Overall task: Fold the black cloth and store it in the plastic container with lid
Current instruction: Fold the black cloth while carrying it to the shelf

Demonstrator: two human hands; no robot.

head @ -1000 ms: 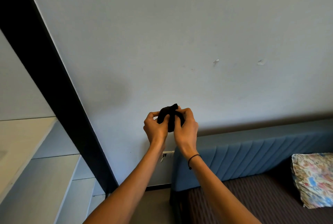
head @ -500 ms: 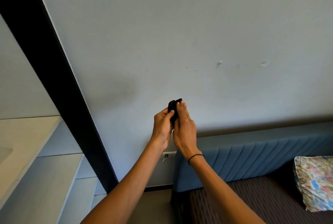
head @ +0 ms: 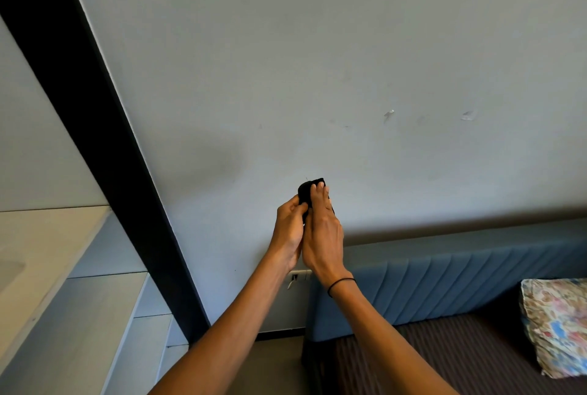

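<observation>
The black cloth [head: 305, 190] is bunched into a small wad, held up in front of the pale wall. My left hand [head: 289, 229] grips it from the left and below. My right hand [head: 324, 232] lies flat against it from the right, fingers stretched up over the cloth, so only the cloth's top shows. The two hands press together. A thin black band circles my right wrist. No plastic container or lid is in view.
A black vertical post [head: 104, 153] runs diagonally at the left. White shelves [head: 79, 315] stand at the lower left. A blue padded headboard [head: 460, 286] and a dark striped bed [head: 428, 363] lie at the lower right, with a floral pillow [head: 556, 324]. A wall socket [head: 300, 275] sits below my hands.
My hands have closed together, squeezing the cloth into a narrower wad. My right hand's fingers have straightened over it. The view has shifted slightly.
</observation>
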